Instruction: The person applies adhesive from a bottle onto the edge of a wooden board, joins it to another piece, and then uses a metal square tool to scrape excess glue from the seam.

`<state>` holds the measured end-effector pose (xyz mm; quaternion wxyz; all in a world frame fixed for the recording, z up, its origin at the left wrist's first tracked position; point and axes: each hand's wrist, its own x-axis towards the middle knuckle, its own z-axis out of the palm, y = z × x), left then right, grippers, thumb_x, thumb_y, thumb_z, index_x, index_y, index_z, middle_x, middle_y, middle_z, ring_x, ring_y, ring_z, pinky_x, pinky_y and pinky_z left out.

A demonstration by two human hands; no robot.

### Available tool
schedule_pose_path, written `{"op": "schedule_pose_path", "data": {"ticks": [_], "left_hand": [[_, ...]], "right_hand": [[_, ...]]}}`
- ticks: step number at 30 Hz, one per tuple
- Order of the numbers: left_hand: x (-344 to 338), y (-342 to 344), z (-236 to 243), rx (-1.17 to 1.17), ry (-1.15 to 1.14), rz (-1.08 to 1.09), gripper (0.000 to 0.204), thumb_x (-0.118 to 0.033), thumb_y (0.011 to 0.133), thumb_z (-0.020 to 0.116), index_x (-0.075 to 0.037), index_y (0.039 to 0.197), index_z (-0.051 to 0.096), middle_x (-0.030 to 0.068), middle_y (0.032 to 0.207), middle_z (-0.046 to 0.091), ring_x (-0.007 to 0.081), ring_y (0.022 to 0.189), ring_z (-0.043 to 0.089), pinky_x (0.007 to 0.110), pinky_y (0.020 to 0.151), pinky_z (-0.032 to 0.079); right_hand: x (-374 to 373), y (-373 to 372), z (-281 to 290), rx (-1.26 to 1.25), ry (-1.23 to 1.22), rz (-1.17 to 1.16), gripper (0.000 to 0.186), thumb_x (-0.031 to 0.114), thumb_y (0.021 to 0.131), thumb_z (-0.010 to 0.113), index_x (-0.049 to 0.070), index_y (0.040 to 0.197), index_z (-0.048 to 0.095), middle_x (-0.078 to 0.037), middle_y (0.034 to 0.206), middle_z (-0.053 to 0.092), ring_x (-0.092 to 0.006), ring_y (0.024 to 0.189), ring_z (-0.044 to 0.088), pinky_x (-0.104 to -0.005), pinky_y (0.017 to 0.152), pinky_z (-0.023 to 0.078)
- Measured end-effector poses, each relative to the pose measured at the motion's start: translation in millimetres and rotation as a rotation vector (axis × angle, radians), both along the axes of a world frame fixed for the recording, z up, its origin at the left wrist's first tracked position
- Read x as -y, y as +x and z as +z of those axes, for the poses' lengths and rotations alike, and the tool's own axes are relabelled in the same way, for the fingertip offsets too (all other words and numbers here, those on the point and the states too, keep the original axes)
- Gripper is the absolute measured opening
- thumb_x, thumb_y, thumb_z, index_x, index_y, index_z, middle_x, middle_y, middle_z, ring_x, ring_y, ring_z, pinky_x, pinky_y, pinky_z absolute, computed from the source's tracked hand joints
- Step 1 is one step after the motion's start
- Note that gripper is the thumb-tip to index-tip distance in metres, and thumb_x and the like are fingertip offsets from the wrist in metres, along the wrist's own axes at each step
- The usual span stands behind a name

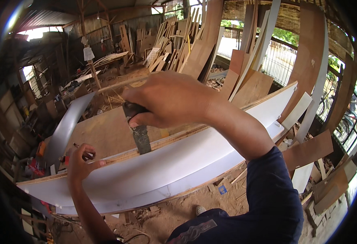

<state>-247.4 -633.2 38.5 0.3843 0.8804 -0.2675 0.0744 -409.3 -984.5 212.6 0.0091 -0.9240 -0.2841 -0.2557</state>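
Observation:
A long white-faced panel (162, 162) with a raw wooden edge stretches across in front of me, its ends curved by the lens. My right hand (170, 99) is closed round the black grip of a flat, dark, worn scraper-like tool (142, 140). The tool points downward, and its broad lower end meets the panel's wooden edge. Farther left, my left hand (82, 162) is at the same edge, thumb stretched along it and fingers curled. A small thin piece shows at those fingers, too small to name.
Behind the panel lies a brown wooden board (97, 134), with a glossy pale strip (70, 120) at its left. Boards and offcuts (198, 57) lean at the back. More cut pieces (308, 150) stand at the right. Scraps and a blue item (222, 190) lie on the dirt floor.

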Motion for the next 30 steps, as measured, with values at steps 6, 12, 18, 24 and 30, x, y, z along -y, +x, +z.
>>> {"op": "schedule_pose_path", "data": {"ticks": [6, 12, 18, 24, 30], "left_hand": [[-6.8, 15.7, -7.7, -0.076, -0.034, -0.057, 0.058, -0.026, 0.065, 0.098, -0.002, 0.109, 0.069, 0.0099, 0.101, 0.074, 0.0165, 0.086, 0.07, 0.033, 0.079, 0.057], [-23.3, 25.2, -15.6, 0.025, 0.035, -0.064, 0.059, -0.029, 0.068, 0.097, -0.001, 0.111, 0.069, 0.011, 0.101, 0.074, 0.0187, 0.087, 0.071, 0.035, 0.079, 0.058], [-26.0, 23.8, -9.1, 0.051, 0.119, 0.035, 0.072, -0.045, 0.061, 0.1, 0.001, 0.109, 0.072, 0.0128, 0.102, 0.075, 0.0204, 0.089, 0.071, 0.035, 0.082, 0.057], [-18.6, 7.6, 1.4, 0.007, 0.074, 0.078, 0.08, -0.056, 0.061, 0.097, 0.003, 0.108, 0.072, 0.0152, 0.103, 0.075, 0.0244, 0.093, 0.073, 0.036, 0.083, 0.057], [-17.9, 0.4, 15.7, -0.044, 0.163, 0.133, 0.083, -0.061, 0.058, 0.096, 0.001, 0.108, 0.073, 0.0165, 0.103, 0.076, 0.0265, 0.097, 0.073, 0.037, 0.087, 0.057]], "right_hand": [[3.9, 16.0, -30.0, -0.012, 0.076, 0.036, 0.034, 0.036, 0.09, 0.076, 0.005, 0.098, 0.066, -0.018, 0.081, 0.07, -0.0425, 0.085, 0.069, -0.0548, 0.077, 0.052], [14.4, 15.8, -70.3, -0.056, 0.151, 0.003, 0.038, 0.041, 0.094, 0.073, 0.006, 0.106, 0.065, -0.017, 0.079, 0.069, -0.0415, 0.081, 0.07, -0.0542, 0.075, 0.052], [44.6, 10.9, -95.2, -0.266, 0.368, -0.003, 0.043, 0.044, 0.097, 0.073, 0.003, 0.107, 0.063, -0.014, 0.072, 0.067, -0.0318, 0.066, 0.066, -0.0437, 0.063, 0.05], [44.4, 21.4, -94.2, -0.36, 0.481, -0.01, 0.035, 0.032, 0.095, 0.08, 0.001, 0.1, 0.065, -0.006, 0.068, 0.062, -0.0122, 0.061, 0.055, -0.0342, 0.057, 0.045], [34.3, 18.3, -77.9, -0.491, 0.545, -0.136, 0.033, 0.028, 0.094, 0.082, 0.0, 0.096, 0.064, -0.004, 0.07, 0.063, -0.0089, 0.063, 0.052, -0.0303, 0.056, 0.042]]}}
